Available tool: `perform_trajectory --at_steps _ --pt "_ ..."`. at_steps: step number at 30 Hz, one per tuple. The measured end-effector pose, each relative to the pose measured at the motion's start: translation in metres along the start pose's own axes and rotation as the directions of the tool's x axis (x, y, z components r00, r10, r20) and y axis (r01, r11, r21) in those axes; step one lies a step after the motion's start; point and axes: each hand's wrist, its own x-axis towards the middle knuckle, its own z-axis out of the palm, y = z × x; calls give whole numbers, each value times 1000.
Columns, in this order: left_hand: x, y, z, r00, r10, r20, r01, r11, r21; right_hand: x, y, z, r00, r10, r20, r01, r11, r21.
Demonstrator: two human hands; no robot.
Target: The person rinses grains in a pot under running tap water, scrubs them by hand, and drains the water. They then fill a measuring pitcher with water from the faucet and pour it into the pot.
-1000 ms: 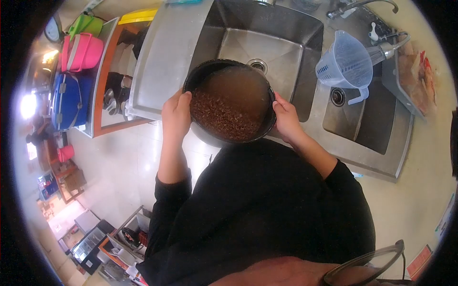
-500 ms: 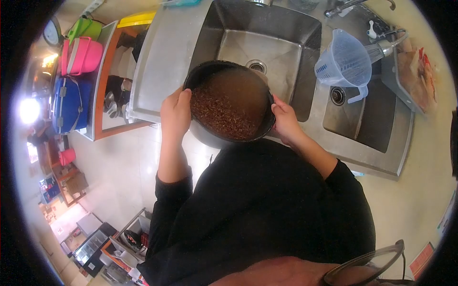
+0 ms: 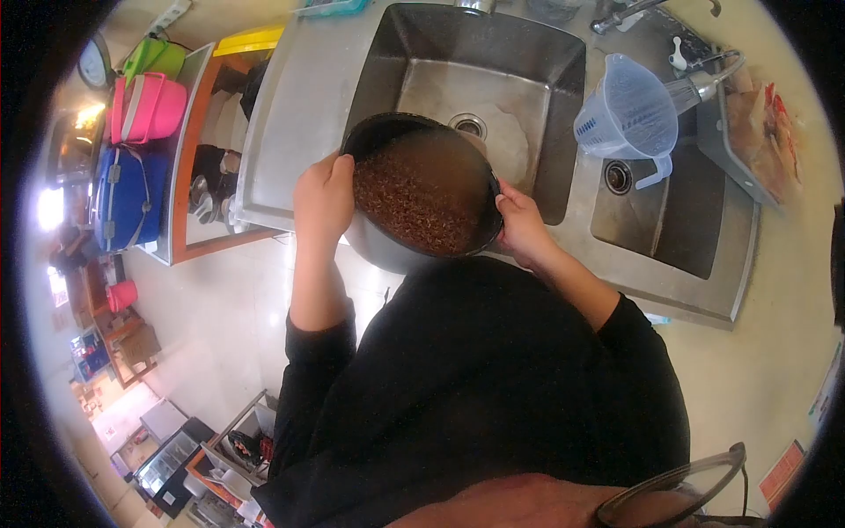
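A dark round pot (image 3: pixel 374 238) is held between my two hands at the front edge of the large sink (image 3: pixel 554 97). In it lie wet reddish-brown grains (image 3: pixel 409 202), with cloudy brown water over them toward the far side. The pot is tilted away from me, its far rim over the sink. My left hand (image 3: pixel 324 198) grips the left rim, thumb on top. On the right rim, my right hand (image 3: pixel 521 220) is closed in the same way. The fingers under the rim are hidden on both sides.
A clear measuring jug (image 3: pixel 629 106) stands on the right, by the small sink (image 3: pixel 651 207) and a spray tap (image 3: pixel 700 86). A grey tray (image 3: pixel 731 150) holds a brown bag. Left are shelves with a pink container (image 3: pixel 151 107) and a blue cooler box (image 3: pixel 132 198).
The pot tips further toward the sink. A puddle of liquid now shows on the sink floor near the drain. Both hands keep their hold.
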Motion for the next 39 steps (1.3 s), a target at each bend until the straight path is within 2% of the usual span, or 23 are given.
perform_trajectory --at_steps 4,9,13,16,24,28,39 --pt "1 7 1 1000 -7 -4 7 999 50 3 4 -5 999 8 38 -9 1000 22" --pt "6 10 3 1000 9 6 -9 999 32 27 32 -11 998 -52 22 49 989 138" --pt "8 11 4 1000 24 4 -24 999 27 15 16 -11 997 -38 61 34 998 60" --pt "9 14 3 1000 11 21 -12 999 43 9 9 -9 1000 10 20 -10 1000 -17" --pt "12 20 3 999 24 40 -26 998 55 26 27 -11 999 -28 20 24 989 146" --pt "13 24 4 999 2 42 -6 996 87 7 4 -5 999 36 -16 -35 998 55" --pt "22 28 7 998 21 60 -29 991 130 7 0 -5 998 63 -7 -62 991 120"
